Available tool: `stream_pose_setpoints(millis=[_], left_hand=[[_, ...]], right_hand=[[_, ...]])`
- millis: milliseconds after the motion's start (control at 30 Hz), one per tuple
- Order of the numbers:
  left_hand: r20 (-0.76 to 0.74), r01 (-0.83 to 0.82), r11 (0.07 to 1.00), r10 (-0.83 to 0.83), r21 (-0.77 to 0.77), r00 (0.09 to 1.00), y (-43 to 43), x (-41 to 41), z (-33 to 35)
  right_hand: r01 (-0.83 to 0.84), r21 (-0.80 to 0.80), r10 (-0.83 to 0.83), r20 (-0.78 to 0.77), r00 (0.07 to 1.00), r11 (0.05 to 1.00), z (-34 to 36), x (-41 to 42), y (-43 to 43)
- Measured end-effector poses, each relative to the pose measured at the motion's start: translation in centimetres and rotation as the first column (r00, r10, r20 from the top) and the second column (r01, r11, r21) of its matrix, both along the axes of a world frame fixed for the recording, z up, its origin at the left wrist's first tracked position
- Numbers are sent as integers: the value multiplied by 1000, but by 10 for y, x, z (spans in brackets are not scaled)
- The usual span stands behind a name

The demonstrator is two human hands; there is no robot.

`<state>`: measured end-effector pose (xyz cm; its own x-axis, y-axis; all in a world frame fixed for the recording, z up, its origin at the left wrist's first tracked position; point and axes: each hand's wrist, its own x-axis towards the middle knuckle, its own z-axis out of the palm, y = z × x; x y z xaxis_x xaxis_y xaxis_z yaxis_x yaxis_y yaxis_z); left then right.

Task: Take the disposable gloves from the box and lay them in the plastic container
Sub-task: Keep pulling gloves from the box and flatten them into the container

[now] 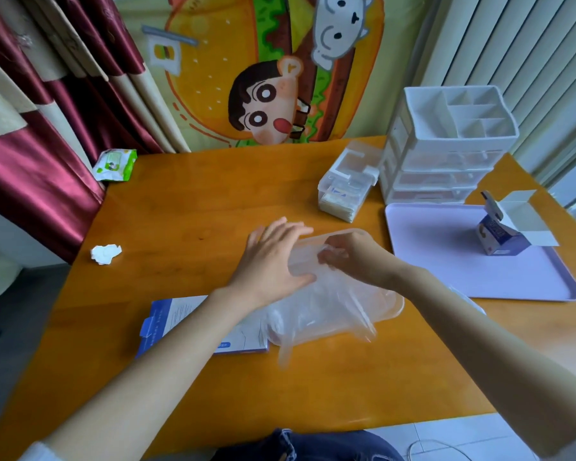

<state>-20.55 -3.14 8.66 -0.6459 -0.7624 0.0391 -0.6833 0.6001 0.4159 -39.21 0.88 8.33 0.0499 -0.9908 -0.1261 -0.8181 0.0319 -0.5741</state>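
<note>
A clear plastic container lies in the middle of the orange table. Thin see-through disposable gloves lie bunched in it and spill over its near edge toward me. My left hand lies flat with straight fingers on the container's left end and the gloves. My right hand pinches a fold of glove plastic over the container's far part. A flat blue and white glove box lies on the table to the left, partly under my left forearm and the gloves.
A lilac tray at the right holds a small opened blue carton. Behind it stand a white drawer organiser and a clear box. A crumpled white tissue and a wipes pack lie at the left.
</note>
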Motion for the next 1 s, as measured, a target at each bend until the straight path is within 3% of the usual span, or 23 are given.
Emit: stream_pose_setpoints(millis=[100, 200, 267, 367, 467, 533, 633, 733, 900, 1000], left_hand=[[-66, -45, 999, 45, -3, 997, -9, -5, -5], [-108, -88, 996, 88, 11, 990, -25, -5, 1], [-173, -91, 996, 91, 10, 981, -34, -10, 13], [-297, -89, 994, 65, -69, 953, -37, -18, 35], [-286, -35, 973, -33, -229, 958, -26, -14, 42], [-169, 68, 948, -126, -311, 978, -19, -3, 24], [209, 285, 902, -226, -323, 951, -4, 12, -12], [513, 380, 919, -278, -103, 812, 10, 10, -36], [763, 402, 911, -321, 88, 560, 6, -16, -73], [846, 373, 913, -326, 166, 422, 2, -34, -94]], right_hand=[[-18, 12, 19, -53, 998, 1000, -2, -3, -4], [47, -27, -47, -1, 999, 999, 10, -9, -6], [167, -210, -150, 94, 984, 963, 20, -11, -10], [307, -501, -265, 156, 952, 809, 31, -14, -15], [184, -697, -216, 43, 975, 693, 34, -20, -10], [19, -717, -116, -86, 990, 697, 25, -25, -3], [-187, -570, 63, -230, 971, 800, -8, -34, 7], [-333, -272, 250, -297, 921, 903, -43, -34, 12], [-378, 160, 411, -360, 838, 912, -83, -27, 6], [-360, 276, 439, -320, 840, 891, -96, -22, 0]])
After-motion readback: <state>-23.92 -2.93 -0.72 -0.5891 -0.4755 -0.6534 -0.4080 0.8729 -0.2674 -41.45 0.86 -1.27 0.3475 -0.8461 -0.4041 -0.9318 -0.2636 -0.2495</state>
